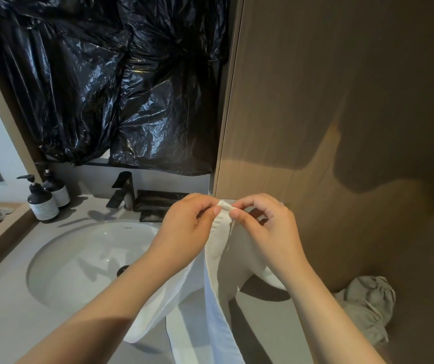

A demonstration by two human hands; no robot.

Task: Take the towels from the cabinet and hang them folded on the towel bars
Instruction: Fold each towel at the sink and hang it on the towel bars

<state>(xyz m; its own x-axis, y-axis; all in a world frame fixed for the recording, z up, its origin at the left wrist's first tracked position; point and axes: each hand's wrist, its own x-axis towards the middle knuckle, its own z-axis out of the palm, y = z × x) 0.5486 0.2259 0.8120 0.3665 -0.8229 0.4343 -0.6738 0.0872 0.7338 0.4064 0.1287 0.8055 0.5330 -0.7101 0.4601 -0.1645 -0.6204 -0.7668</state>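
A white towel [218, 279] hangs in long folds above the grey counter, its lower end out of view at the bottom. My left hand [184, 229] and my right hand [265, 227] pinch its top edge close together, fingers closed on the cloth, just in front of the wooden cabinet door [342, 101]. A crumpled grey towel [368, 308] lies on the counter at the right, against the wood panel. No towel bar is in view.
A round white sink [79, 266] with a dark faucet [121, 191] sits at the left. Two dark pump bottles [44, 200] stand at the back left. Black plastic sheeting [105, 74] covers the mirror. A dark tray [155, 203] lies behind the sink.
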